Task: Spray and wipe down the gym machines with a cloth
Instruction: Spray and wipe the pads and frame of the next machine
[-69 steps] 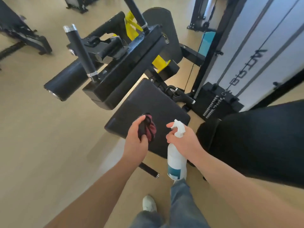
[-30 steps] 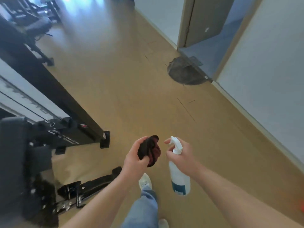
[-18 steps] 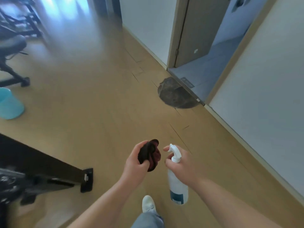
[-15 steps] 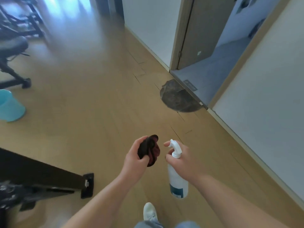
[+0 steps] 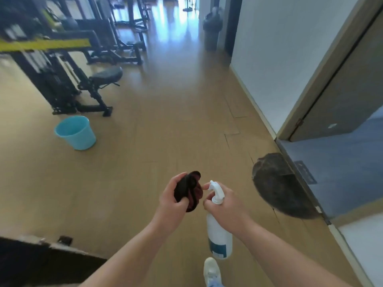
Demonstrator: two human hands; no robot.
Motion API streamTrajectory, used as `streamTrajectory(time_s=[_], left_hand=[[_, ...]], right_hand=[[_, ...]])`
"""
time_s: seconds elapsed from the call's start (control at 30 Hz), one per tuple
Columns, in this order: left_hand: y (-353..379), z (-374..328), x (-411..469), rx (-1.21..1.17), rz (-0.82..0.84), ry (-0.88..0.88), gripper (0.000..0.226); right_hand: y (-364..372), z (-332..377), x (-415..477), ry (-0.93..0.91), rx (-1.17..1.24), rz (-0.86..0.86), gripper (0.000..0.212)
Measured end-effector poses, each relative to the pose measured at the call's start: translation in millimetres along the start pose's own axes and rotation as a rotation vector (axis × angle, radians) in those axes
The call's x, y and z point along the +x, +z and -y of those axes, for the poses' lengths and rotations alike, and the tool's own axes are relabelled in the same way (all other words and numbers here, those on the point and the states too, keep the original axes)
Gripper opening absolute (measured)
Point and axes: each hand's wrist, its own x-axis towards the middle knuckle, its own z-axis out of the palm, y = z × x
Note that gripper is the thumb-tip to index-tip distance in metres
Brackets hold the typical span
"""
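Observation:
My left hand (image 5: 173, 200) grips a bunched dark red cloth (image 5: 189, 190) in front of me, low in the view. Right beside it my right hand (image 5: 224, 206) holds a white spray bottle (image 5: 218, 235) by its neck, nozzle pointing at the cloth and the bottle hanging down. Black and yellow gym machines (image 5: 60, 59) stand at the upper left, one with a round padded seat (image 5: 106, 74). Both hands are well away from the machines.
A light blue bucket (image 5: 75, 131) stands on the wooden floor (image 5: 165, 121) left of centre. A dark semicircular mat (image 5: 279, 187) lies by an open doorway (image 5: 339, 162) on the right. A white wall (image 5: 279, 48) runs along the right. A black machine base (image 5: 31, 262) fills the lower left corner.
The view has swung away from the wiped machine and the doorway toward the aisle and further machines. My hands keep the same hold on cloth and bottle.

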Motion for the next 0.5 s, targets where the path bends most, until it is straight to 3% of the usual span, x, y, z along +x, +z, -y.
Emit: streamTrajectory(time_s=[0.27, 0.5], left_hand=[[-45.8, -21.2, 119.9, -0.040, -0.310, -0.022, 0.061], [-122.5, -3.9, 226.7, -0.039, -0.487, -0.079, 0.044]], right_hand=[[8.4, 66.2, 178.6, -0.107, -0.076, 0.246, 0.020], [69.7, 119.3, 320.1, -0.127, -0.114, 0.407, 0.031]])
